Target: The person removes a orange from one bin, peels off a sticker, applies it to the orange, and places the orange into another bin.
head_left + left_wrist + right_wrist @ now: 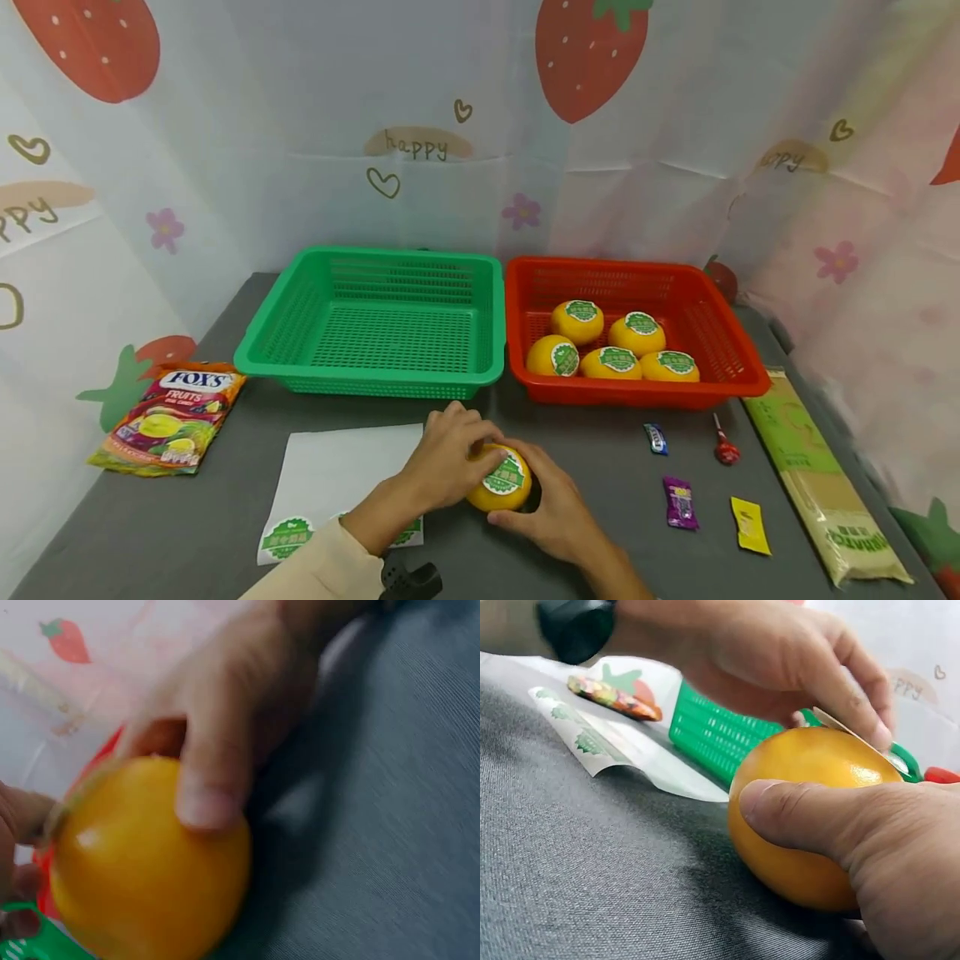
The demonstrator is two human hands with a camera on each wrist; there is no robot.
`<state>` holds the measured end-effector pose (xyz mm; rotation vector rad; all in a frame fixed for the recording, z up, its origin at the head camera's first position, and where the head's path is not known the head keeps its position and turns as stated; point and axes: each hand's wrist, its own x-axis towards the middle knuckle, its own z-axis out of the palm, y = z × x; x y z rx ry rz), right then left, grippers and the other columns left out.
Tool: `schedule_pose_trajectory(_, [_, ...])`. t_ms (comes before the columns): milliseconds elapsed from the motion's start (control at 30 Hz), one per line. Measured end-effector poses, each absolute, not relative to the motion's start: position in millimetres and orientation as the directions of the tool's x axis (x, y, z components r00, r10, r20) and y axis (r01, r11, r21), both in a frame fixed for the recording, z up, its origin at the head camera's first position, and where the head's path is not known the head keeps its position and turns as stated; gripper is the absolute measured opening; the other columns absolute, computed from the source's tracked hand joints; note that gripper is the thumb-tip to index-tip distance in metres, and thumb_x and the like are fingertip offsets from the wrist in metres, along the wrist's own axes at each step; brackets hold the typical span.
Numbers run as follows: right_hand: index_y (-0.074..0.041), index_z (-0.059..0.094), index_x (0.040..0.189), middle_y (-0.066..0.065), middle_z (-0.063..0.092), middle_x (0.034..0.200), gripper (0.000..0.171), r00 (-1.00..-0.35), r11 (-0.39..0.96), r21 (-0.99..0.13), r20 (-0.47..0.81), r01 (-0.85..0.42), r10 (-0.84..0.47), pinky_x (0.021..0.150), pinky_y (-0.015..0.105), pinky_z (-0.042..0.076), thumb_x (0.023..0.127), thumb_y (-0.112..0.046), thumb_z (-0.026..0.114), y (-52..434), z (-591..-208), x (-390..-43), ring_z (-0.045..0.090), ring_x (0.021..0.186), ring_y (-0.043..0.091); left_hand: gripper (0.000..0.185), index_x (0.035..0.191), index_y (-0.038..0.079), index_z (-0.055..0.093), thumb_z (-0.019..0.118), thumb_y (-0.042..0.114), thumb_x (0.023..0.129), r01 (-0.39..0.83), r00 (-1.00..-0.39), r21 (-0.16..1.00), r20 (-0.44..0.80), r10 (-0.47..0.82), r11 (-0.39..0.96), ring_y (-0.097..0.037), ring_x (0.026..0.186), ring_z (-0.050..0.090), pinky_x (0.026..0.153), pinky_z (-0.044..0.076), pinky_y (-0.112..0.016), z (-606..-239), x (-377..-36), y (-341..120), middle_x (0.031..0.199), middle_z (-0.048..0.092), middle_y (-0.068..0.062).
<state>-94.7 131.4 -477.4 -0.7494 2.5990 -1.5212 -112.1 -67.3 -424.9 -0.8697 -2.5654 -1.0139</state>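
Observation:
An orange (487,501) rests on the grey cloth, between the two hands. My right hand (551,508) grips it from the right, thumb low on the near side in the right wrist view (907,847). A round green-and-white sticker (506,477) lies on its upper side. My left hand (453,458) pinches the sticker's edge with thumb and fingertips; in the right wrist view part of that edge stands away from the peel. The left wrist view shows the orange's bare side (150,862). Left of the hands lies a white sticker sheet (345,467) with green stickers, partly hidden by the left forearm.
A green basket (375,372) stands behind the hands. Beside it, a red basket (637,393) holds several stickered oranges. Small wrapped candies (680,503), a lollipop (726,452) and a long noodle pack (825,483) lie right; a Fox's candy bag (168,421) lies left.

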Motion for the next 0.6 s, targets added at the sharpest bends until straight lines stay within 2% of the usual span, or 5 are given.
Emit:
schedule_pose_trajectory(100, [-0.028,0.043,0.142,-0.011,0.049,0.133,0.083,-0.872,0.383,-0.831,0.222,-0.403,-0.436,0.094,0.042,0.044,0.072,-0.038,0.086,130.4,-476.9,-94.4,0.051,0.113,0.012,0.021,0.103,0.018,0.076,0.074,0.029,0.086,0.675,-0.738,0.527,0.477,0.477,0.517,-0.015,0.087,0.044,0.073,0.036,-0.036,-432.5,-109.5,-72.7,0.091,0.052,0.005])
schedule_pose_trajectory(233, [-0.025,0.043,0.143,-0.009,0.048,0.136,0.082,-0.862,0.36,-0.832,0.244,-0.422,-0.445,0.095,0.042,0.044,0.073,-0.037,0.085,130.7,-475.3,-95.7,0.051,0.116,0.013,0.039,0.121,0.016,0.071,0.074,0.032,0.085,0.68,-0.7,0.643,0.427,0.572,0.353,-0.02,0.105,0.052,0.084,0.046,-0.033,-446.9,-111.9,-77.7,0.116,0.054,-0.001])
schedule_pose_trajectory(400, [-0.017,0.04,0.146,-0.006,0.046,0.138,0.08,-0.841,0.335,-0.839,0.235,-0.429,-0.487,0.1,0.039,0.039,0.079,-0.028,0.081,134.8,-472.7,-100.9,0.048,0.12,0.015,0.062,0.134,0.018,0.06,0.08,0.034,0.078,0.594,-0.748,0.742,0.368,0.552,0.311,-0.016,0.109,0.056,0.085,0.049,-0.029,-464.5,-114.2,-75.9,0.125,0.054,0.003])
schedule_pose_trajectory(500, [-0.008,0.04,0.147,0.003,0.046,0.141,0.071,-0.849,0.224,-0.924,0.165,-0.311,-0.501,0.101,0.033,0.036,0.082,-0.009,0.069,137.4,-468.4,-102.5,0.046,0.121,0.021,0.069,0.137,0.022,0.057,0.082,0.04,0.075,0.535,-0.791,0.77,0.312,0.526,0.348,-0.015,0.11,0.054,0.088,0.048,-0.03,-464.9,-110.3,-73.4,0.126,0.053,0.006])
schedule_pose_trajectory(600, [-0.004,0.042,0.145,0.01,0.046,0.142,0.057,-0.893,0.113,-0.982,0.084,-0.148,-0.442,0.102,0.031,0.034,0.091,-0.01,0.058,131.9,-461.2,-103.5,0.045,0.123,0.025,0.069,0.139,0.024,0.055,0.079,0.045,0.078,0.436,-0.849,0.808,0.222,0.48,0.397,-0.014,0.103,0.056,0.083,0.048,-0.032,-458.4,-107.1,-73.7,0.124,0.054,0.006])
